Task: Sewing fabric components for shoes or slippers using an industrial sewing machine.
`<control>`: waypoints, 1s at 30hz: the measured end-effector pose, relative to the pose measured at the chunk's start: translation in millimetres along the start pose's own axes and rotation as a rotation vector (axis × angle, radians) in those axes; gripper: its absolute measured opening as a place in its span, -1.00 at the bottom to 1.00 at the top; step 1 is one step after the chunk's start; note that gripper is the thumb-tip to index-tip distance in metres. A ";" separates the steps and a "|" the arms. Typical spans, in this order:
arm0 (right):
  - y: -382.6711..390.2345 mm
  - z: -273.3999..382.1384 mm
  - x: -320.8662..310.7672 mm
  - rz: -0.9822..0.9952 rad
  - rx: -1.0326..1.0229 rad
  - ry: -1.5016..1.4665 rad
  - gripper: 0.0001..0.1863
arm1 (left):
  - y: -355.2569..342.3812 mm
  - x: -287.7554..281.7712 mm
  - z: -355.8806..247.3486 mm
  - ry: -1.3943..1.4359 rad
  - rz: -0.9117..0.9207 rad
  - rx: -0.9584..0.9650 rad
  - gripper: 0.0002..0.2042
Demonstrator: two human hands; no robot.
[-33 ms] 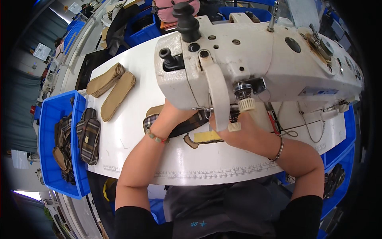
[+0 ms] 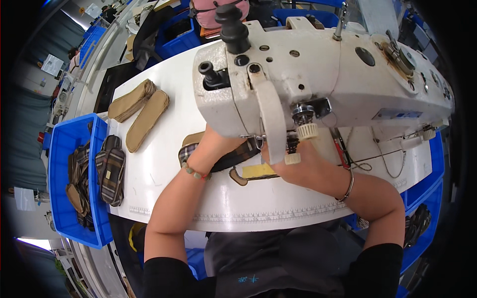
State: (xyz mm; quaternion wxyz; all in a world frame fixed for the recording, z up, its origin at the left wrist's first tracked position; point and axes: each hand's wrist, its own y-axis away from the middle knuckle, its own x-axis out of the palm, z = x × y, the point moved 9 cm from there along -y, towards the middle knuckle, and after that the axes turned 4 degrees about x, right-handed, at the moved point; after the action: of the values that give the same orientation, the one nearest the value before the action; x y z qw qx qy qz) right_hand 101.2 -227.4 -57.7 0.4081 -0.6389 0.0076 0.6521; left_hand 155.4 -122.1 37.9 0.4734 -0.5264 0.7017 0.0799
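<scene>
A big white sewing machine [image 2: 318, 74] stands on the white table [image 2: 169, 169]. Under its head lies a plaid fabric piece [image 2: 237, 155] with a yellow insert [image 2: 256, 171] and a brown edge. My left hand [image 2: 214, 141] reaches in from the left and presses on the plaid piece; its fingers are hidden under the machine head. My right hand [image 2: 298, 169] holds the same piece from the right, just below the needle area, with a bangle on that wrist. A bead bracelet [image 2: 193, 171] sits on my left wrist.
Two stacks of tan insoles [image 2: 141, 109] lie at the table's far left. A blue bin [image 2: 62, 149] at the left holds several plaid and tan pieces, with a plaid stack [image 2: 111, 170] on its rim. More blue bins [image 2: 422, 191] stand at the right. A printed ruler [image 2: 278, 213] runs along the table's front edge.
</scene>
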 end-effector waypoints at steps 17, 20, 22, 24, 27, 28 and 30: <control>-9.9 15.8 -26.0 0.010 -0.131 0.144 -0.66 | 7.7 -3.8 -5.4 -0.183 0.001 0.011 -0.67; -15.2 8.9 -32.4 -0.025 0.021 0.029 -0.74 | 20.1 -19.0 -19.2 -0.420 -0.004 0.024 -0.68; -20.6 6.8 -42.7 -0.077 0.090 -0.098 -0.81 | 31.7 -16.0 -16.1 -0.456 0.031 -0.010 -0.69; -20.6 -0.2 -47.8 -0.126 0.156 -0.225 -0.86 | 40.9 0.0 -25.4 -0.187 0.085 0.128 -0.73; -23.2 5.4 -39.8 -0.044 0.084 -0.102 -0.89 | 35.7 -0.1 -29.5 -0.195 0.074 0.165 -0.76; -24.4 -0.5 -46.2 -0.086 0.169 -0.237 -0.86 | 36.5 1.2 -28.1 -0.198 0.068 0.159 -0.76; -25.5 -8.5 -50.0 -0.129 0.252 -0.372 -0.83 | 40.0 7.1 -29.7 -0.336 0.068 0.232 -0.77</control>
State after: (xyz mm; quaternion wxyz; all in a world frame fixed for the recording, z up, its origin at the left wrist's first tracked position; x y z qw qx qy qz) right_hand 114.6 -241.0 -4.2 0.5201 -0.4506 -0.0274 0.7250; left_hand 105.6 -127.6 33.1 0.6382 -0.4236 0.6348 0.1010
